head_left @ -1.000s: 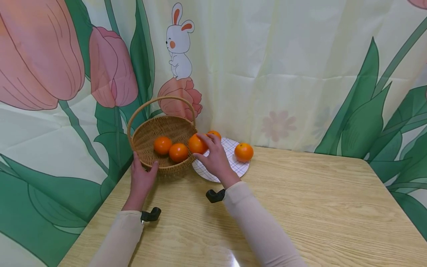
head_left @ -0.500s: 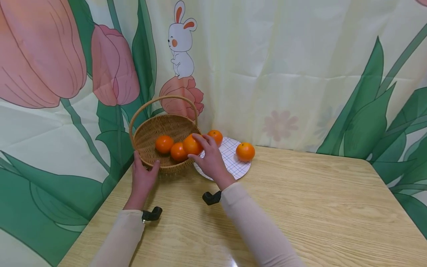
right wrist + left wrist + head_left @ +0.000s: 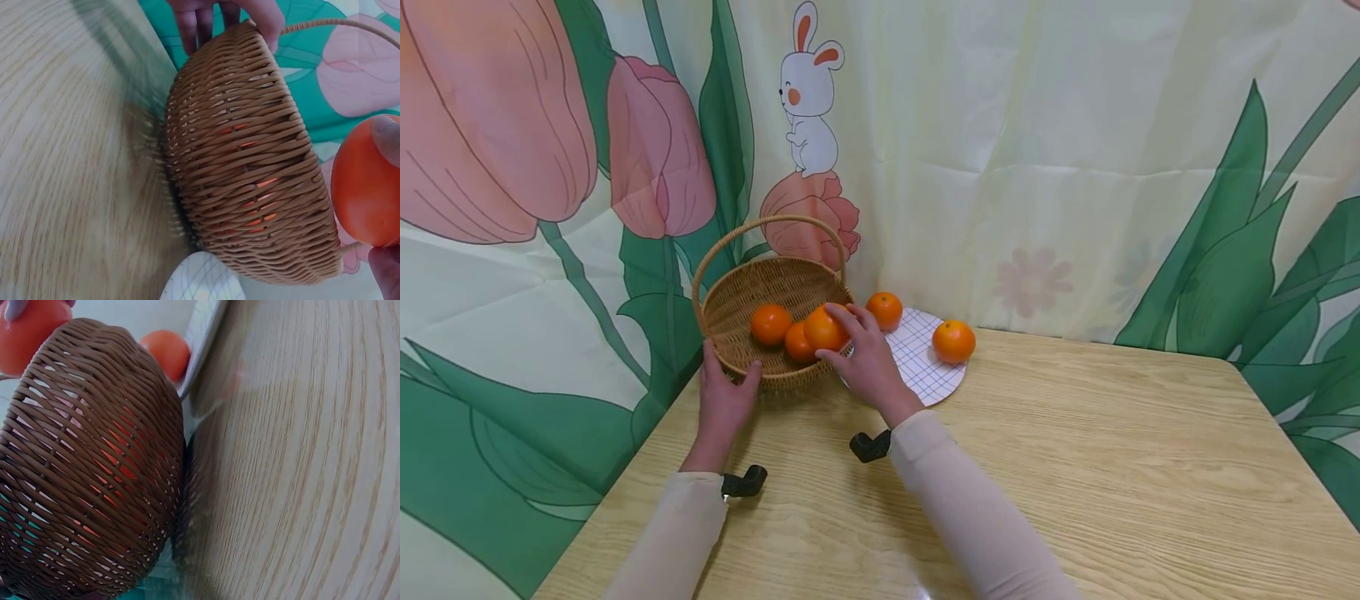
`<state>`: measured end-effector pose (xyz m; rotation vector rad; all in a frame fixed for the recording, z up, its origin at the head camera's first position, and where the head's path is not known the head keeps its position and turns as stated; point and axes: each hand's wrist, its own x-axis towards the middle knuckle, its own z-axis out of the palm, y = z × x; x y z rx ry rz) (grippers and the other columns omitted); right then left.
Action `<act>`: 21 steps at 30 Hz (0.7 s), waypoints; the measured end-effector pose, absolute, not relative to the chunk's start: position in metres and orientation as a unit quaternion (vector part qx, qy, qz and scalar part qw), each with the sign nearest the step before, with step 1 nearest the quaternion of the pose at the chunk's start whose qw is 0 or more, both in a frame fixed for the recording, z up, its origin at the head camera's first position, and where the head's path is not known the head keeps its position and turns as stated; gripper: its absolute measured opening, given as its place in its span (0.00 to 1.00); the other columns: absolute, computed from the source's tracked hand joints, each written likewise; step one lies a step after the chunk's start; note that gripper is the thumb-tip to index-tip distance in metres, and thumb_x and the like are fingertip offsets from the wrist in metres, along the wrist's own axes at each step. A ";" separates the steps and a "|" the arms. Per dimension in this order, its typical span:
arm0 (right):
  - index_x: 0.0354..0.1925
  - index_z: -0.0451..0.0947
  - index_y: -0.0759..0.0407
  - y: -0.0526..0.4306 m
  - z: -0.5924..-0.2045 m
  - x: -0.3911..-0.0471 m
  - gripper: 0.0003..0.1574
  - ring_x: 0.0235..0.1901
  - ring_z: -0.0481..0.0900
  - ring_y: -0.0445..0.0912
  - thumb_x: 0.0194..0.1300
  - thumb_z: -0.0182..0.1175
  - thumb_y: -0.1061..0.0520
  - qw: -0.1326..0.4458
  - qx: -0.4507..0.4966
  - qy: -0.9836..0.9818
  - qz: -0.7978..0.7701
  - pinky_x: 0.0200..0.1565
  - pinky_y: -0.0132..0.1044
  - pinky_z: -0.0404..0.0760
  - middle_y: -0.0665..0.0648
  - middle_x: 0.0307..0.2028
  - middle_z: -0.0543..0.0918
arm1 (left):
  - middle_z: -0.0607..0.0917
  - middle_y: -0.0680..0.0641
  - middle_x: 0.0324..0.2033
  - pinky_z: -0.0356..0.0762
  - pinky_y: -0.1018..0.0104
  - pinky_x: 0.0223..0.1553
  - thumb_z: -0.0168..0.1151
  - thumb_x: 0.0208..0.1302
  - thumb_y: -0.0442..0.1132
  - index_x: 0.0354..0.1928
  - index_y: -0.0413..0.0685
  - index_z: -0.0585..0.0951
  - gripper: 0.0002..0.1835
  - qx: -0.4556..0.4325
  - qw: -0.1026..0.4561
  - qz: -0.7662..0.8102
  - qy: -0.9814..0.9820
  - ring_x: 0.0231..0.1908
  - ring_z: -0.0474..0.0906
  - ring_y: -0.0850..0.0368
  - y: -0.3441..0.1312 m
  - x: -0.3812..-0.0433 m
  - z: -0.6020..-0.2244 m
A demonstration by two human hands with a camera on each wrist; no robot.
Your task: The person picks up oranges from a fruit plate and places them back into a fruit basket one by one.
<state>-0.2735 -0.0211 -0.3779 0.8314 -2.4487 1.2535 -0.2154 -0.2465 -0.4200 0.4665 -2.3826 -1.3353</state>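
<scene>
A round wicker basket [image 3: 752,287] with an arched handle stands at the table's back left, two oranges [image 3: 771,324] inside. My left hand [image 3: 726,400] grips its near left rim; in the right wrist view, the left hand's fingers [image 3: 203,28] lie along the outside of the weave. Above the basket's right side, my right hand [image 3: 868,358] holds a third orange [image 3: 824,328] between thumb and fingers. That orange partly covers one lying in the basket. In the right wrist view the held orange [image 3: 365,187] is level with the basket's rim, just outside the wall.
Right of the basket lies a white checked plate [image 3: 921,371], partly behind my right hand. One orange [image 3: 884,310] sits at its back and another orange [image 3: 953,342] at its right edge. A printed curtain [image 3: 970,208] hangs close behind the wooden table [image 3: 1075,450].
My right hand has carried its orange leftward, from the basket's right edge to over its right side. The left hand keeps its grip on the rim. The view has shifted slightly.
</scene>
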 end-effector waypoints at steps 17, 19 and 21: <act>0.70 0.62 0.40 -0.032 -0.379 -0.275 0.41 0.65 0.69 0.60 0.62 0.65 0.45 0.114 0.301 -0.851 0.415 0.61 0.54 0.73 0.63 0.69 0.63 | 0.45 0.35 0.75 0.57 0.39 0.68 0.58 0.66 0.53 0.77 0.52 0.32 0.53 0.162 0.198 -0.470 -0.845 0.73 0.48 0.35 -0.245 -0.216 -0.423; 0.70 0.62 0.40 -0.033 -0.379 -0.275 0.41 0.65 0.69 0.60 0.62 0.65 0.45 0.111 0.302 -0.851 0.416 0.62 0.54 0.73 0.63 0.69 0.63 | 0.45 0.35 0.75 0.56 0.39 0.68 0.58 0.66 0.53 0.77 0.51 0.32 0.53 0.162 0.199 -0.468 -0.846 0.73 0.48 0.35 -0.245 -0.216 -0.423; 0.70 0.62 0.41 -0.033 -0.379 -0.276 0.41 0.65 0.69 0.60 0.62 0.65 0.44 0.111 0.306 -0.851 0.412 0.62 0.54 0.73 0.63 0.69 0.63 | 0.45 0.35 0.75 0.56 0.38 0.68 0.58 0.66 0.53 0.77 0.50 0.33 0.53 0.162 0.200 -0.467 -0.846 0.73 0.48 0.35 -0.245 -0.216 -0.423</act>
